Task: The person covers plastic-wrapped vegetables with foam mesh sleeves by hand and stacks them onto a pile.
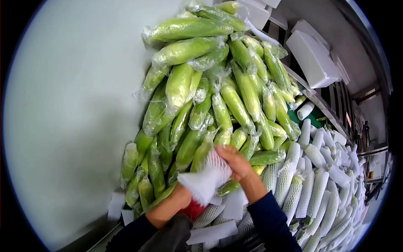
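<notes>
A white foam net sleeve point(205, 178) is bunched up between my two hands. My right hand point(236, 163) is closed on its upper right side, thumb and fingers pinching the mesh. My left hand point(179, 198) comes in from the lower left, and the sleeve covers its fingers, so their pose is hidden. Just beyond the hands lies a big heap of long green vegetables or fruits point(237, 101) in clear plastic film; their exact kind is hard to tell. Whether anything is inside the sleeve does not show.
At right, many similar pieces in white foam nets point(317, 193) lie piled. Loose flat sleeves point(213, 232) lie below my hands, near something red point(192, 210). White foam boxes point(312, 54) stand beyond a metal rail point(310, 86). A pale wall point(71, 105) borders the left.
</notes>
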A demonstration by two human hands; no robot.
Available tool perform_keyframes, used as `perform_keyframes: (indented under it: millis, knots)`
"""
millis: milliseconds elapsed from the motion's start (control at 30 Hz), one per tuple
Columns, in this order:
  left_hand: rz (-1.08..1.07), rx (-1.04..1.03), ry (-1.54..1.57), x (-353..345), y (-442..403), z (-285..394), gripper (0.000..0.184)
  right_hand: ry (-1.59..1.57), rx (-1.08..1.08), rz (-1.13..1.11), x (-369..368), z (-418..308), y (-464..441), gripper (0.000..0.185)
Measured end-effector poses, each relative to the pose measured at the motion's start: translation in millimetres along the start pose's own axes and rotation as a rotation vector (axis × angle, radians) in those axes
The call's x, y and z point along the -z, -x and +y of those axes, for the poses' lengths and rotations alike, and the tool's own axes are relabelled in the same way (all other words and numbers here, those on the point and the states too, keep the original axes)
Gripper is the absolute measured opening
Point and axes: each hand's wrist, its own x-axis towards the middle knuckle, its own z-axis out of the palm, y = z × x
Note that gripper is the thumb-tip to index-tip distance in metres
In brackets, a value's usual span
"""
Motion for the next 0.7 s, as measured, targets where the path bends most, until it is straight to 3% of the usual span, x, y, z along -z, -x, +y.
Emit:
perform_keyframes:
  millis: [33,100,133,167,200,233,300,333,400,467,533,600,667,700]
  knots:
    - [0.157,-0.305,-0.388,-14,-17,24,0.034,0.312,0.047,0.088,-2,-19,-16,0.033]
    - [0.418,-0.55,-0.597,-31,-58,45,0.027,0.713,0.244,0.311,-1,-33,-48,0.039]
    - [0.511,-0.487,-0.417,-32,-77,43,0.028,0.869,0.289,0.396,7,-30,-62,0.042]
    - [0.534,-0.366,-0.464,-34,-77,46,0.027,1.025,0.253,0.434,4,-26,-62,0.045]
    - [0.556,-0.422,-0.498,-32,-76,40,0.028,1.181,0.212,0.473,-1,-19,-62,0.049]
    - [0.579,-0.475,-0.533,-26,-69,24,0.029,1.0,0.118,0.431,-23,-20,-47,0.053]
    - [0.643,-0.487,-0.218,-8,-47,-21,0.039,0.674,0.089,0.311,-22,12,-35,0.045]
    - [0.474,-0.414,-0.102,1,-25,-14,0.04,0.404,0.051,0.273,-19,30,-27,0.041]
    - [0.435,-0.195,0.055,11,2,-14,0.036,0.193,0.061,0.314,-40,57,3,0.041]
    - [0.512,-0.247,-0.226,24,6,-29,0.031,0.388,0.1,0.41,-12,121,1,0.036]
    - [0.532,-0.256,-0.371,37,-3,-39,0.028,0.259,0.201,0.524,-18,138,4,0.036]
    - [0.492,-0.199,-0.38,44,-12,-47,0.025,0.222,0.232,0.647,-18,148,4,0.035]
    - [0.46,-0.112,0.052,15,-6,-21,0.023,0.119,0.269,0.688,-28,147,15,0.036]
    - [0.448,-0.113,0.008,5,2,-2,0.02,0.008,0.296,0.655,-36,145,21,0.024]
